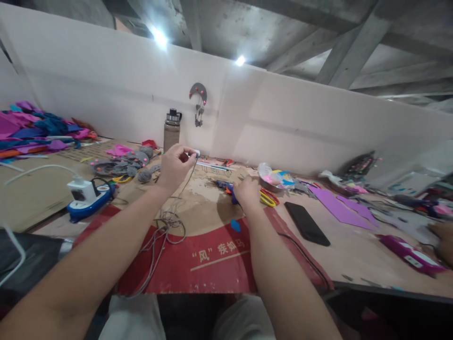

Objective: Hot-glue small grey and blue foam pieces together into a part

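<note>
My left hand (pixel 175 166) is raised over the table with fingers pinched on a thin grey cord (pixel 166 226) that trails down in loops onto the cardboard. A small white end piece (pixel 196 153) shows at its fingertips. My right hand (pixel 247 192) rests on the table, closed round the handle of a blue glue gun (pixel 223 185) whose nozzle points left. Yellow-handled scissors (pixel 268 198) lie just right of that hand.
A black phone (pixel 306 223) lies to the right. A blue and white power strip (pixel 87 197) sits left, a brown bottle (pixel 171 130) stands by the white wall. Felt scraps (pixel 35 127) pile far left, purple felt (pixel 336 204) right. Another person's hand (pixel 444 238) is at the right edge.
</note>
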`<control>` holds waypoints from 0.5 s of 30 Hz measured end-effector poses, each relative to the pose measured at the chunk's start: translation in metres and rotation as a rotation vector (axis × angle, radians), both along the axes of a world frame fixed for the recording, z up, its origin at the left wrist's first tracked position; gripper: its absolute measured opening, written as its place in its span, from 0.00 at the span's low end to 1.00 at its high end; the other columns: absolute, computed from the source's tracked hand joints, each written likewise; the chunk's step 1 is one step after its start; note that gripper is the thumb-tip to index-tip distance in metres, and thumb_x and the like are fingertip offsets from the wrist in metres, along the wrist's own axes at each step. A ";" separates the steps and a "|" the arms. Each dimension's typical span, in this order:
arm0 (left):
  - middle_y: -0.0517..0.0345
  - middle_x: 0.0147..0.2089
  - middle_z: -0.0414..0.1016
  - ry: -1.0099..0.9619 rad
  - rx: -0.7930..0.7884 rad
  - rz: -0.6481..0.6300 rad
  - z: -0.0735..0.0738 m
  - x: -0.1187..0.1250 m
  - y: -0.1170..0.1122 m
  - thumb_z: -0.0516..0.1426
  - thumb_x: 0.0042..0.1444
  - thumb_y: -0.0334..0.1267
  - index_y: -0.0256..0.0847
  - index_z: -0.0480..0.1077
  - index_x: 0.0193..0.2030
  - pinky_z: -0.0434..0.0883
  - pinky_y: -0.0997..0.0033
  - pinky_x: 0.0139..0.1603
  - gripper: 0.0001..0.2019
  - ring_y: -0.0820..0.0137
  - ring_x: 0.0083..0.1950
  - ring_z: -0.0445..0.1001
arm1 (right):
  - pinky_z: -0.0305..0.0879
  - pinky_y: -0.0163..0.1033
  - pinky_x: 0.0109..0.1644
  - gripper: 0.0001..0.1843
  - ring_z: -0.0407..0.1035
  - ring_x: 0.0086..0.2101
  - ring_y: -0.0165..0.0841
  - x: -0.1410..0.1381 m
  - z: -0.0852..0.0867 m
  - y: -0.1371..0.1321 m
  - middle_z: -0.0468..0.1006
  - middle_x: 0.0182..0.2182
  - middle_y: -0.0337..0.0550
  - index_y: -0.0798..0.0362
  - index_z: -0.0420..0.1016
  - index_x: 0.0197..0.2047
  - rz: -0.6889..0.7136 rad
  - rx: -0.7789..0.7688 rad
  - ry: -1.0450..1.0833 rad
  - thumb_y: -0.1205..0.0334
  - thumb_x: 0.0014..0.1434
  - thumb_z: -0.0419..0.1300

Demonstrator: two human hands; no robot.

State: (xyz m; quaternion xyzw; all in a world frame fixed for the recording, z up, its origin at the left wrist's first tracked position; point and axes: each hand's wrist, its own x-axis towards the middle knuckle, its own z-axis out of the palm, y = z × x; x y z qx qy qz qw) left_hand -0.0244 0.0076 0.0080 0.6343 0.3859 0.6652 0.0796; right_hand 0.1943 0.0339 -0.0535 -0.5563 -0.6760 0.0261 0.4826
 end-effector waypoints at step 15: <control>0.57 0.29 0.73 0.108 -0.033 -0.022 -0.006 0.004 -0.002 0.56 0.50 0.36 0.40 0.72 0.34 0.67 0.73 0.34 0.06 0.72 0.30 0.71 | 0.61 0.33 0.33 0.06 0.61 0.27 0.26 -0.102 0.048 -0.036 0.67 0.26 0.35 0.53 0.63 0.32 0.350 -0.009 0.560 0.60 0.51 0.53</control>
